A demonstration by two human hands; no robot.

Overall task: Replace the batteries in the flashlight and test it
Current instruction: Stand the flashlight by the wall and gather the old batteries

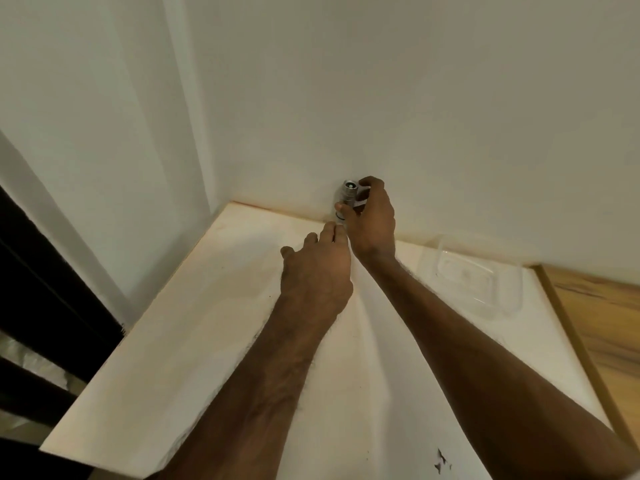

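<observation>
Right hand (372, 220) pinches the silver flashlight (347, 195) upright at the table's (194, 327) far edge; left hand (317, 268), fingers bunched at its base, should twist squarely, likely threading.

I count two hands out over the table: one left hand (317, 268) and one right hand (372, 216). One silver flashlight (347, 195) sits between the right fingers (369, 183) and thumb. One clear plastic container (467, 275) lies off to the right of those fingers. One white tabletop (207, 323) runs under both hands. No loose batteries that I can make out.
</observation>
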